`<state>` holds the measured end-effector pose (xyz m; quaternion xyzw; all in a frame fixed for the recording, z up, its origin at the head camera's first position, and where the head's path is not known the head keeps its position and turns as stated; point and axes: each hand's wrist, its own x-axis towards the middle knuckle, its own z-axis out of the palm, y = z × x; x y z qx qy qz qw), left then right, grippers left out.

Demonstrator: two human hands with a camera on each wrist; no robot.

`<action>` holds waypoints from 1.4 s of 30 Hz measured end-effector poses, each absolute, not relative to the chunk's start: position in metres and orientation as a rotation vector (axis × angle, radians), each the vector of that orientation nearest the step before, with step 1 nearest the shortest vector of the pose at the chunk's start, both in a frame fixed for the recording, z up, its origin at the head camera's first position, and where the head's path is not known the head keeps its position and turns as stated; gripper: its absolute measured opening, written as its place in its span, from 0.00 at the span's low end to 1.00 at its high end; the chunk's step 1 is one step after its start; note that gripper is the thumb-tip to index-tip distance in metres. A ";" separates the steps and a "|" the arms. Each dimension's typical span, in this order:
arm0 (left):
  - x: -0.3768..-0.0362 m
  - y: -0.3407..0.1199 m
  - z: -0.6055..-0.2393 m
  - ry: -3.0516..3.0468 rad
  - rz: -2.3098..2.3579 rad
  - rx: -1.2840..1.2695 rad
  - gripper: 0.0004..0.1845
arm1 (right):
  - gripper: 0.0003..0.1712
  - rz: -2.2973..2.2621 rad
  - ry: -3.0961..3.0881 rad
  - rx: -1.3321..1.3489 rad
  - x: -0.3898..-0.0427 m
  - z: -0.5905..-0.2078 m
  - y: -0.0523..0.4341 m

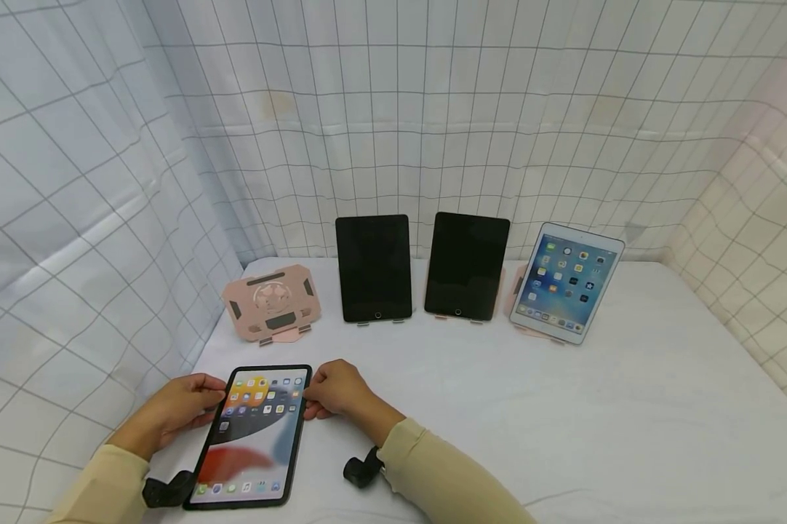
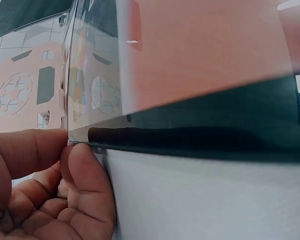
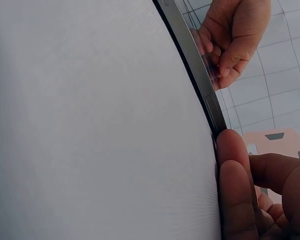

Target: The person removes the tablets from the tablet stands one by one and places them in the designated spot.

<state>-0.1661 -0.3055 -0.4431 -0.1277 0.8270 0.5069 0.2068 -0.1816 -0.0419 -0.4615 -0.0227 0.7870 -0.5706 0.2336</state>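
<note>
Lower left of the head view: a lit tablet (image 1: 252, 435) lies near the table's (image 1: 564, 422) front edge, with wide bare cloth to its right. Left hand (image 1: 174, 411) pinches its upper left edge, right hand (image 1: 337, 391) pinches the upper right edge, fingers curled on both. Behind it stands an empty pink stand (image 1: 270, 302); further right, two dark tablets (image 1: 374, 268) and a lit white one (image 1: 566, 282) stand propped. The held tablet's long axis runs front to back, leaning slightly right at the top.
</note>
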 end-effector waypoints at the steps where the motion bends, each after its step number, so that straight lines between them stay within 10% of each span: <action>1: -0.166 -0.305 -0.443 2.307 1.410 -0.359 0.14 | 0.11 -1.563 2.162 -0.055 -0.182 -0.461 -0.042; 18: -0.170 -0.264 -0.434 2.576 1.346 -0.380 0.25 | 0.03 -1.683 2.178 -0.137 -0.205 -0.446 0.009; 42: -0.272 -0.172 -0.362 2.566 1.772 -0.062 0.22 | 0.06 -1.723 2.593 -0.190 -0.294 -0.378 0.097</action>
